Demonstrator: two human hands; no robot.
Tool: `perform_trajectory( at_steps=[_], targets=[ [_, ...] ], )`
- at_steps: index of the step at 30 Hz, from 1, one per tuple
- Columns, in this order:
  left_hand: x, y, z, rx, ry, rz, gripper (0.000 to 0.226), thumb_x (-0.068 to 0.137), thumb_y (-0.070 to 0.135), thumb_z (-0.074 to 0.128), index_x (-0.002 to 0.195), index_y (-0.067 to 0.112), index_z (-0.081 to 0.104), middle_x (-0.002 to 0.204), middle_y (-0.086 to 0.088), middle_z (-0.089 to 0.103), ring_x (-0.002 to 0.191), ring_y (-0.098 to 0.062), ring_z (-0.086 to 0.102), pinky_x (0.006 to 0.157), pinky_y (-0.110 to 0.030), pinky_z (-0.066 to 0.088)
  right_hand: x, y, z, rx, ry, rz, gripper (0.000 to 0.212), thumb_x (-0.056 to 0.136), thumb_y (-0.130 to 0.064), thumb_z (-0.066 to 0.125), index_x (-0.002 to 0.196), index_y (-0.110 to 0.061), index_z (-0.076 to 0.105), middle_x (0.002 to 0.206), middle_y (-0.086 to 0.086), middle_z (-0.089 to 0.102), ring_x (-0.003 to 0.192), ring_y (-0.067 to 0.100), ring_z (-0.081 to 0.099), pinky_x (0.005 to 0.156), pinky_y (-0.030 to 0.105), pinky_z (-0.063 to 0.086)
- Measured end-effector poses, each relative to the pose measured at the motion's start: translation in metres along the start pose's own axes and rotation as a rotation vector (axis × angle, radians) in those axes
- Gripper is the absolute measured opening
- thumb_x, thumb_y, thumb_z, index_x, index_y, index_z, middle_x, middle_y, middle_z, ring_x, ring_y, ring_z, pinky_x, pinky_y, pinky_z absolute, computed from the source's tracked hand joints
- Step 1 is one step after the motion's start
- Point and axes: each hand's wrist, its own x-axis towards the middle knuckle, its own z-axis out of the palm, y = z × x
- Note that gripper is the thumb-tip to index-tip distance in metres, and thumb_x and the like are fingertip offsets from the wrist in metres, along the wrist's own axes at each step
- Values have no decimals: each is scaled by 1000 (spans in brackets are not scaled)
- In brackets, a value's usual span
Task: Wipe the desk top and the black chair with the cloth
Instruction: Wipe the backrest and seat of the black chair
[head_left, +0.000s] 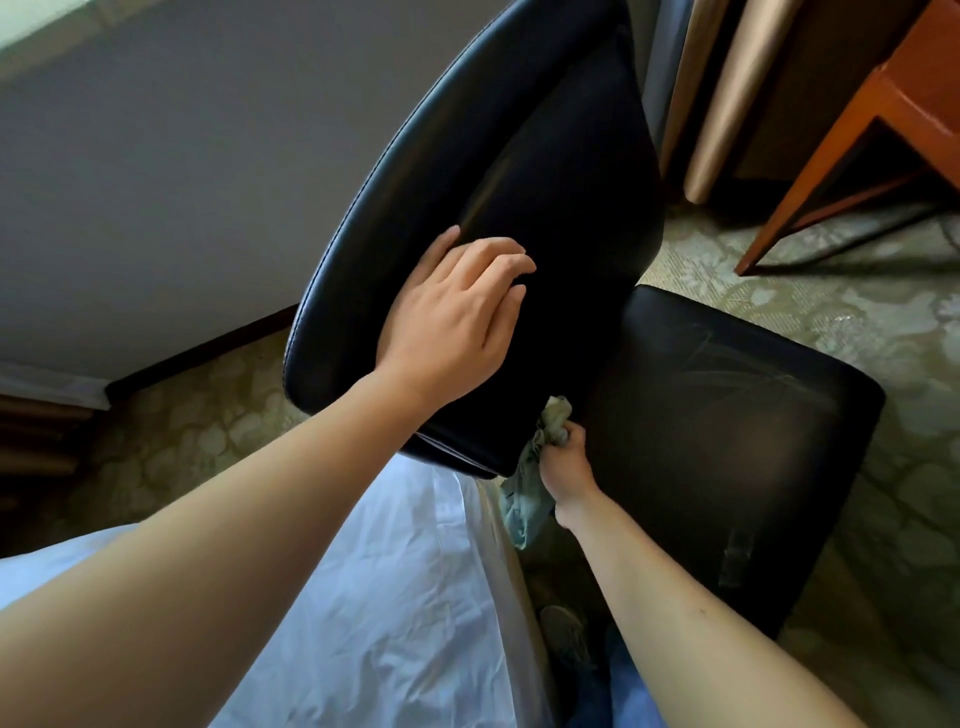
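Hands worked on the black chair (519, 156).
The left hand (457, 317) lay on the chair back, fingers loosely bent, holding nothing. The right hand (563, 465) squeezed the green cloth (524, 499) beside the seat. No writing showed.

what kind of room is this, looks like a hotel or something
Probably a hotel room or a bedroom. A bed with white sheets sits right beside the black chair, the floor is patterned carpet, and a wooden desk stands near long curtains.
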Motion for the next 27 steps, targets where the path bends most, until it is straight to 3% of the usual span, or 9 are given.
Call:
perform_trajectory(
  at_steps=[3,5,8,11,15,19,22,24,27],
  targets=[
    [-8,8,-10,-172,121,-3,23,102,12,54,120,10,67,130,-6,61,123,-23,58,114,-43,38,-10,14,-1,144,-33,320,30,105,-34,45,128,-15,51,115,13,67,102,31,67,93,47,55],
    [-28,21,-15,-253,161,-46,21,97,3,56,115,6,68,122,-8,62,114,-25,59,102,-38,45,-14,22,5,229,-13,448,39,103,-41,50,120,-10,66,105,16,75,96,34,72,93,51,57],
    [-78,38,0,-354,55,-147,22,95,-2,56,108,9,69,107,0,61,94,-20,60,80,-33,50,-13,20,15,355,13,523,45,100,-47,53,115,-7,69,106,21,75,99,39,71,96,57,55],
    [-116,49,32,-502,-146,-428,25,95,2,56,103,21,70,100,15,62,88,-10,63,74,-29,53,-7,6,8,395,29,433,38,103,-33,49,116,-3,69,106,22,74,98,38,71,92,54,56],
    [-124,64,62,-637,-291,-811,31,95,8,52,94,35,68,93,23,70,85,-1,67,74,-25,54,15,-60,-17,395,-2,191,27,103,-26,50,92,-11,69,81,10,70,66,23,67,61,31,56],
    [-124,72,80,-666,-431,-1007,27,98,16,50,93,34,69,89,17,74,72,-3,65,63,-20,50,45,-134,-33,401,22,-44,31,100,-28,51,124,-16,66,111,8,73,95,24,71,80,39,61],
    [-134,65,94,-644,-613,-1217,24,97,23,49,83,15,67,74,9,62,68,-15,55,64,-28,43,44,-131,-28,335,49,-180,36,99,-19,46,132,-22,58,119,4,68,107,23,67,93,42,58],
    [-138,58,99,-694,-588,-1392,31,97,30,47,85,5,60,71,-3,56,67,-21,53,66,-33,41,37,-96,-16,267,55,-150,36,101,-16,44,129,-35,53,121,0,64,109,19,64,93,38,54],
    [-136,50,101,-719,-500,-1471,23,100,36,49,105,18,63,89,-6,69,87,-24,66,82,-39,52,24,-23,-3,255,1,96,21,106,-26,48,124,-37,49,122,3,62,106,20,63,89,38,54]
  ],
)
